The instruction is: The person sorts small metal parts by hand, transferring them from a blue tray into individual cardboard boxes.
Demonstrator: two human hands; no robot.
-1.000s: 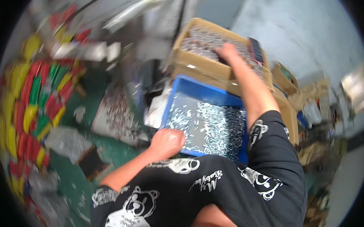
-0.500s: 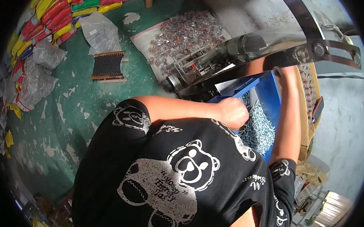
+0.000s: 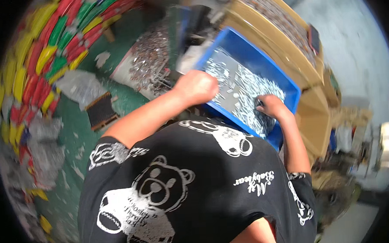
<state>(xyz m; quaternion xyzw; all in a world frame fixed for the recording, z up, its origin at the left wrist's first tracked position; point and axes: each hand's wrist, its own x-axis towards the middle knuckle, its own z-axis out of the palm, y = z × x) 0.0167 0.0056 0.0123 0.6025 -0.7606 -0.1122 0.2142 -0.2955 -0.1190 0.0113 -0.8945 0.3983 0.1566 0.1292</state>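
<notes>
Head view, looking down over a black T-shirt (image 3: pixel 193 195) printed with white bear figures. Both bare arms reach forward into a blue plastic tray (image 3: pixel 261 53) that sits tilted in the frame, its floor covered with a heap of small silvery metal parts (image 3: pixel 241 93).

The left hand (image 3: pixel 197 86) is balled into a fist at the tray's near-left edge, its grip closed tight; whether any parts are inside the fist I cannot tell. The right hand (image 3: pixel 272 107) lies down among the parts near the tray's near-right corner, fingers curled into the pile and touching it; how wide its grip stands is hidden by the blur and the heap.

Just beyond the tray stands an open cardboard box (image 3: pixel 282 35) with rows of more metal pieces in it. To the left, on the green floor (image 3: pixel 73 140), lies a clear bag (image 3: pixel 146 63) full of similar shiny parts, and nearer still a small dark comb-like block (image 3: pixel 99 111). Along the far left curves a bank of red, yellow and green packets (image 3: pixel 35 59).
</notes>
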